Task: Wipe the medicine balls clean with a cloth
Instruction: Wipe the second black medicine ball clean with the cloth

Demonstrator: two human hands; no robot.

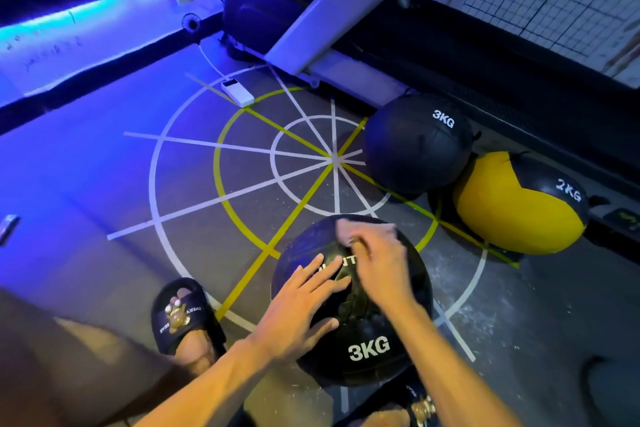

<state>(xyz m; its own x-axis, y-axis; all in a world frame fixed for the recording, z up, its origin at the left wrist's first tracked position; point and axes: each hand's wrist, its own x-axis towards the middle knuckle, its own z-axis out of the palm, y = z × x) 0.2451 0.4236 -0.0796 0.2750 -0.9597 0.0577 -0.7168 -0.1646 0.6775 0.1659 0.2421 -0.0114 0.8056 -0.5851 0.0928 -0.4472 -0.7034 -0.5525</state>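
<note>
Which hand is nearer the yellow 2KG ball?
Right. The right hand wipes the top of the near 3KG ball, on the side facing the yellow 2KG ball; the left hand lies flat farther left.

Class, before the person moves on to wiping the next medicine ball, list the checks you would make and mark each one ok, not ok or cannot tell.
1. Cloth in the right hand: cannot tell; the hand is blurred and a pale patch shows at its fingers.
2. Near black ball steadied: ok; the left hand lies flat on it.
3. Near ball wiped clean: cannot tell.
4. Next balls in view: ok; far black ball and yellow ball sit on the floor beside each other.
5. Floor dust-free: not ok; white specks show around the near ball.
</note>
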